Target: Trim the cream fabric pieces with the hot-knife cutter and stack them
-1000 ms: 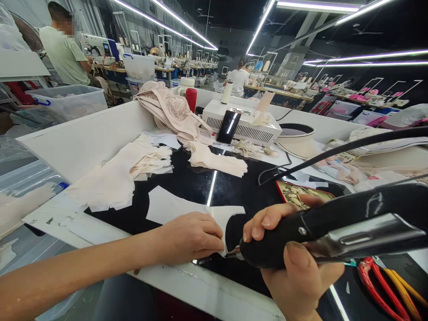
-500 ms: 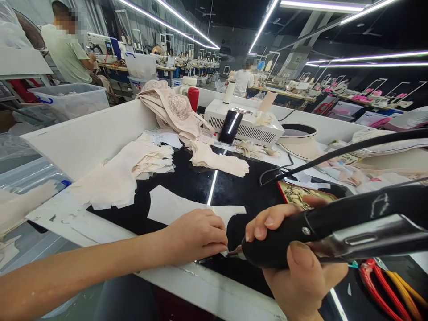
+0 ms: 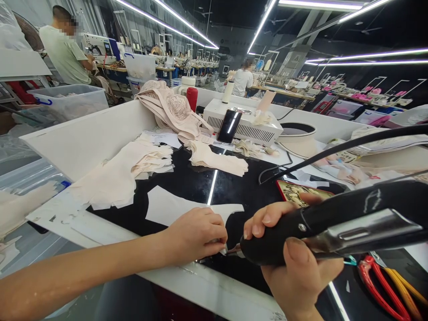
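A white cut fabric piece (image 3: 174, 206) lies flat on the black glossy panel in front of me. The fingers of my left hand (image 3: 197, 232) are pinched on its near right end, and they cover part of it. My right hand (image 3: 301, 267) is wrapped around a black corded handheld tool (image 3: 351, 218) with a long silver lever, my thumb lying by the lever. The tool's narrow metal tip (image 3: 236, 250) points left and meets the fabric edge right beside my left fingertips. Whether the tip presses on the cloth is too small to tell.
Pale fabric stacks (image 3: 117, 171) lie at left, with another small stack (image 3: 219, 159) behind. Lace bras (image 3: 170, 107), a phone (image 3: 230, 126) and a vented white box (image 3: 247, 118) stand farther back. Red-handled cutters (image 3: 371, 281) lie near right. The tool's cable (image 3: 334, 149) arcs across the right side.
The tool and my right hand have shifted slightly left in view. My left hand keeps its pinch on the fabric; the fabric lies nearly as before.
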A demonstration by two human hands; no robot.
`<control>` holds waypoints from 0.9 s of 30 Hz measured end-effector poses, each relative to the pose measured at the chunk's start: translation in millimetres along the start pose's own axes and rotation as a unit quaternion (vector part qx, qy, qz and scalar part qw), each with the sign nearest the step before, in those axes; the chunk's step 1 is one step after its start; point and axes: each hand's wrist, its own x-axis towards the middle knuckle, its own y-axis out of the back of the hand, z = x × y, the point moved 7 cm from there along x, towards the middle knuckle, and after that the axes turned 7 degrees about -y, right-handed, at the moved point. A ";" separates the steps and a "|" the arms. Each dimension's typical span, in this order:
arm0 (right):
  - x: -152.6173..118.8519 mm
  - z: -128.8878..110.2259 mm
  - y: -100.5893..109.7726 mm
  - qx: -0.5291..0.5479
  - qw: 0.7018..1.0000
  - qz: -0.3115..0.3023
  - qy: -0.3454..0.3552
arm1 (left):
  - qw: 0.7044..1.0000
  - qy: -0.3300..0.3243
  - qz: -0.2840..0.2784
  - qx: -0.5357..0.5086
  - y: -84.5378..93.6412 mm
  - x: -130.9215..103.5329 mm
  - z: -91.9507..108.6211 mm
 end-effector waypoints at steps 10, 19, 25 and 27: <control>-0.5 0.7 0.8 0.008 1.000 0.003 -0.004 | 0.997 -0.056 0.002 0.048 1.8 -6.0 6.6; 0.4 -0.4 1.3 0.008 1.000 0.003 0.000 | 0.987 -0.142 0.040 0.061 12.9 -12.0 14.3; -0.1 0.2 1.8 0.013 1.000 0.004 -0.001 | 0.983 -0.163 0.023 0.078 15.0 -13.5 16.7; 0.1 0.2 1.5 0.012 1.000 0.005 0.000 | 0.981 -0.173 0.021 0.088 14.7 -13.7 17.9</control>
